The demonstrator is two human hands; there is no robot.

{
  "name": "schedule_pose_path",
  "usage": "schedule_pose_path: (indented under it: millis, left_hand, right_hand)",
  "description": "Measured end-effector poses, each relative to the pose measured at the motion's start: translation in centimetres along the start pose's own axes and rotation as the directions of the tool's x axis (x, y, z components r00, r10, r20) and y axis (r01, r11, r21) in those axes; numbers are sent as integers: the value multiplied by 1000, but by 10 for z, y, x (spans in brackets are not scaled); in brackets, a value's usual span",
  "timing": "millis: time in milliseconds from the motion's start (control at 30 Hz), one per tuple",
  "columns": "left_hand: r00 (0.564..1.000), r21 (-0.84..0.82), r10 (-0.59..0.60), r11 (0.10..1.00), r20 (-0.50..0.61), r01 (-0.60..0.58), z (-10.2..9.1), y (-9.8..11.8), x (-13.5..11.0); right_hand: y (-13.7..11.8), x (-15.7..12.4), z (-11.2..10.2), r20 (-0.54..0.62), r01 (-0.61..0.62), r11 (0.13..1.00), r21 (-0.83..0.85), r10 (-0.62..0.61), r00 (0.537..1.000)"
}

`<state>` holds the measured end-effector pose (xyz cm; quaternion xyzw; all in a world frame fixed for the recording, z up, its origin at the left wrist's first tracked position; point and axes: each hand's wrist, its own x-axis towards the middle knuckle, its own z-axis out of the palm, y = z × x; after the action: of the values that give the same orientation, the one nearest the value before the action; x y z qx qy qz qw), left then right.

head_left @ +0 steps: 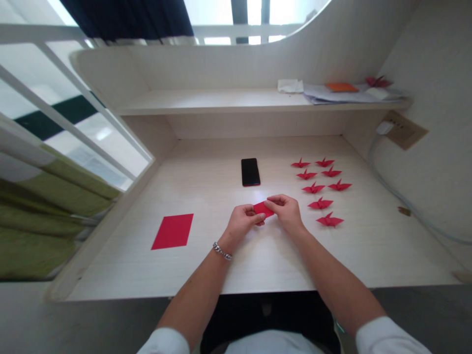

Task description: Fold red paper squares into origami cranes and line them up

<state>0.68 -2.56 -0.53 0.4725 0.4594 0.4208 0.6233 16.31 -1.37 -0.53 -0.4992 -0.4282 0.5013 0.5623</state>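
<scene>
Between my hands is a small folded piece of red paper (264, 209), held just over the desk. My left hand (244, 219) pinches its left side, thumb on top and fingers beneath. At its upper right edge, the thumb and fingertips of my right hand (285, 209) grip the same paper. To the right, several red origami cranes (320, 203) stand in two uneven columns. A flat red sheet (172, 231) lies on the left part of the desk.
A black phone (250, 172) lies beyond my hands. The shelf (206, 102) above carries papers (317, 94), an orange sheet (341, 87), a tissue (290, 86) and another red folded piece (379, 81). A grey cable (393, 189) runs down the right wall from a socket.
</scene>
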Motion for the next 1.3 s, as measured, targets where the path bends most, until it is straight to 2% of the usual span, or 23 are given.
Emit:
schedule_pose_path:
  millis: [133,300,400,533,1067,1167,1300]
  left_hand:
    - [992,-117,55,991,-114,-68,-2,1,2]
    - [979,-162,102,978,-176,-131,0,1,3]
    - [980,-148,106,980,-169,-132,2,-1,3]
    - [981,-146,111,980,-162,-135,3,-3,3]
    - [976,-177,70,978,-208,-108,2,-5,5]
    - [974,-164,83,979,-213,-119,1,-7,5]
    - [975,-121,89,986,-204,-115,3,-7,5]
  right_hand:
    - [-4,-3,4,88,-94,994,47,90,992]
    - [-4,-8,10,194,-22,999,-44,30,981]
    - [0,-7,9,159,4,996,-93,11,987]
    - [4,-5,7,130,-21,993,-117,36,991]
    - [-3,-3,5,140,-132,991,25,127,982]
    - [-2,-1,4,120,-102,995,7,100,988]
    - [3,-1,6,154,-42,995,-85,55,987]
